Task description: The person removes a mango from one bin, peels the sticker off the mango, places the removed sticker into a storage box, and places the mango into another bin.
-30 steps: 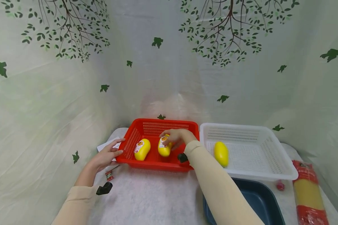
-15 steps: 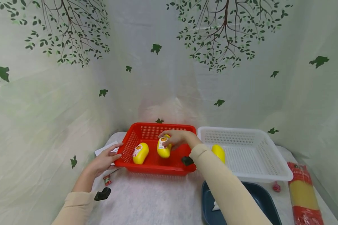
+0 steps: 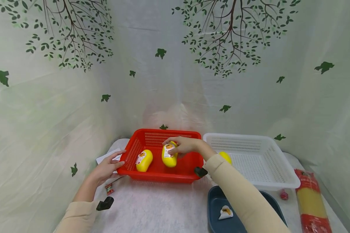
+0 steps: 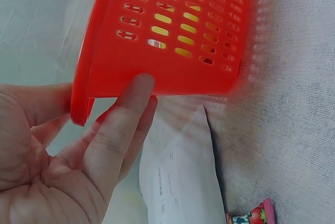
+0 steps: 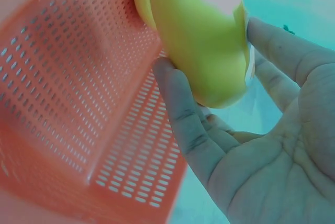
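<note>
My right hand point(image 3: 184, 145) pinches a yellow mango-shaped piece point(image 3: 169, 157) with a white printed label, between thumb and fingers over the red basket point(image 3: 170, 177). In the right wrist view the same smooth yellow piece point(image 5: 201, 41) sits in the fingertips, with the basket's slotted wall point(image 5: 68, 77) beside it. A second labelled yellow piece point(image 3: 144, 160) lies in the basket to the left. My left hand point(image 3: 107, 168) grips the basket's left end. The left wrist view shows its fingers point(image 4: 112, 130) on the outer wall and the thumb at the rim point(image 4: 82, 77).
To the right stands a white basket point(image 3: 252, 186) with a yellow piece point(image 3: 225, 157) partly behind my sleeve. A dark blue tray point(image 3: 214, 223) in front holds a small white and brown item point(image 3: 226, 212). A red-and-yellow packet point(image 3: 312, 197) lies far right; small wrapped sweets point(image 3: 109, 189) lie nearby.
The right hand has raised the yellow piece slightly inside the red basket. The right forearm has shifted, uncovering the small item in the blue tray. The left hand stays at the basket.
</note>
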The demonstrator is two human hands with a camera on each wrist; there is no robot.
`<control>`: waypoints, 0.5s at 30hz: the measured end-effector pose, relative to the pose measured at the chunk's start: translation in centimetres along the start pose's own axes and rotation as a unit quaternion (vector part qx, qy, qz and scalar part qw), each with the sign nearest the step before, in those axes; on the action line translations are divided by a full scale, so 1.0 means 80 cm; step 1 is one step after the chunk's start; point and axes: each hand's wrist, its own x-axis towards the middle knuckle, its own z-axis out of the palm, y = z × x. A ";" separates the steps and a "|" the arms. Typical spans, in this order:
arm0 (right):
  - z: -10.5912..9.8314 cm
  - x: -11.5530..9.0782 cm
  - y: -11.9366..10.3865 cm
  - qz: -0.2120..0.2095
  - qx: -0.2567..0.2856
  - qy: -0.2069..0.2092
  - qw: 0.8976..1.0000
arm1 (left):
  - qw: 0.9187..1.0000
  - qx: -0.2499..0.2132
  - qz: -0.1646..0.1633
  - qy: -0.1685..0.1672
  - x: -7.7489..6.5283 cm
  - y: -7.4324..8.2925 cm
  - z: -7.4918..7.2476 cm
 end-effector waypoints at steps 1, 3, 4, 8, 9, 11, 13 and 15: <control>0.000 -0.003 -0.001 -0.005 -0.003 0.000 1.000 | 1.000 0.000 0.000 0.000 -0.001 0.000 0.000; -0.001 -0.009 -0.001 -0.014 -0.005 0.000 1.000 | 1.000 -0.003 -0.003 0.004 -0.002 0.000 0.000; -0.002 -0.012 -0.002 -0.019 -0.006 0.002 1.000 | 1.000 -0.001 -0.001 0.002 -0.002 -0.001 0.000; -0.003 -0.027 -0.001 -0.036 -0.018 0.009 0.999 | 1.000 -0.003 0.002 0.001 -0.003 -0.001 -0.001; -0.003 -0.031 -0.001 -0.041 -0.020 0.010 0.999 | 1.000 -0.003 0.003 0.000 -0.002 -0.001 -0.001; -0.003 -0.038 0.000 -0.049 -0.022 0.011 0.999 | 1.000 -0.004 0.004 0.001 -0.001 -0.002 -0.001; -0.002 -0.044 0.000 -0.056 -0.021 0.013 0.998 | 1.000 -0.008 0.003 0.002 0.000 -0.002 -0.001; 0.000 -0.050 0.000 -0.061 -0.023 0.017 0.998 | 1.000 -0.006 0.006 0.002 0.001 -0.003 -0.001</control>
